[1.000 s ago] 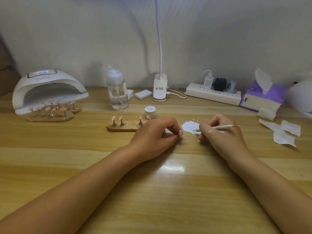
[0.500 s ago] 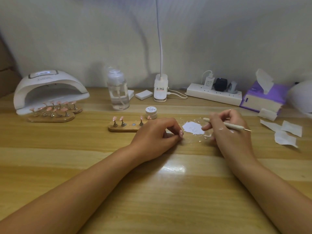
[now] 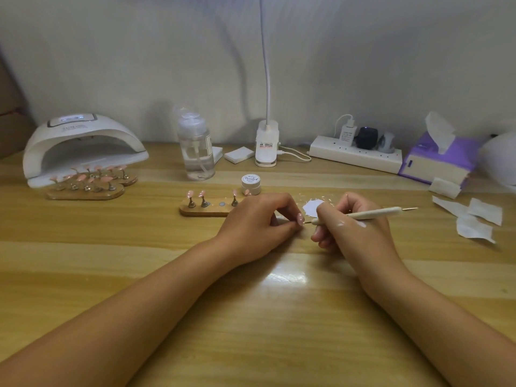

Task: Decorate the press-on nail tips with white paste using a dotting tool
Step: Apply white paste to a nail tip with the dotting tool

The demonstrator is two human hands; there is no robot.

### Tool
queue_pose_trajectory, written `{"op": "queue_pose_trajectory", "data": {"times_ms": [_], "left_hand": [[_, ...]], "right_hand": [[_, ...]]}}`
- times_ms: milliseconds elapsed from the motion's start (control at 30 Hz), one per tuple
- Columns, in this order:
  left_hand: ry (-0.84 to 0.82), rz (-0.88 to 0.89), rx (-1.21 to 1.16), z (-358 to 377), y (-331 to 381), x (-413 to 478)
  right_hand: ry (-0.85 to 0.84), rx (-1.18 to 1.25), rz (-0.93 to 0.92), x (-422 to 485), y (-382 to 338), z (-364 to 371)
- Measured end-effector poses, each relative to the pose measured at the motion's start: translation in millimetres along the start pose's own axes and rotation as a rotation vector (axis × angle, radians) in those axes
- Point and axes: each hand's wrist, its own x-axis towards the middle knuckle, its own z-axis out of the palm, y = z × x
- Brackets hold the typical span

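My left hand [image 3: 257,222] rests on the wooden desk and pinches a pink press-on nail tip [image 3: 300,218] that points right. My right hand [image 3: 351,227] grips a cream dotting tool [image 3: 371,213]; its metal tip sits just beside the nail tip. White paste is smeared on the back of my right hand. A white blob of paste [image 3: 312,206] lies on the desk just behind my hands. A wooden stand [image 3: 206,209] with three pink nail tips on pegs sits left of my left hand, and a small white jar [image 3: 250,183] stands behind it.
At the far left sits a white nail lamp [image 3: 83,143], two stands of pink tips [image 3: 89,185] in front of it. A clear pump bottle [image 3: 196,146], lamp base [image 3: 266,148], power strip [image 3: 357,155], purple tissue box [image 3: 438,160] and paper wipes [image 3: 474,219] line the back and right.
My right hand swung the dotting tool back from the paste blob, moving down and left, so its tip now meets the nail tip. My left hand stayed in place.
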Motion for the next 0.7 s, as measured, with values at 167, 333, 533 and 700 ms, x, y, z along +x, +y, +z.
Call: {"op": "queue_pose_trajectory", "data": {"times_ms": [167, 333, 533, 700], "left_hand": [[-0.001, -0.007, 0.002, -0.8, 0.2, -0.8], [-0.013, 0.0, -0.021, -0.3, 0.7, 0.1], [-0.004, -0.01, 0.012, -1.2, 1.3, -0.4], [-0.008, -0.013, 0.019, -0.7, 0.9, -0.4]], "right_hand": [[-0.006, -0.053, -0.021, 0.6, 1.8, 0.2], [-0.03, -0.086, -0.022, -0.8, 0.2, -0.1], [-0.039, -0.097, -0.027, -0.9, 0.2, -0.4], [-0.044, -0.114, -0.033, -0.5, 0.9, -0.2]]}}
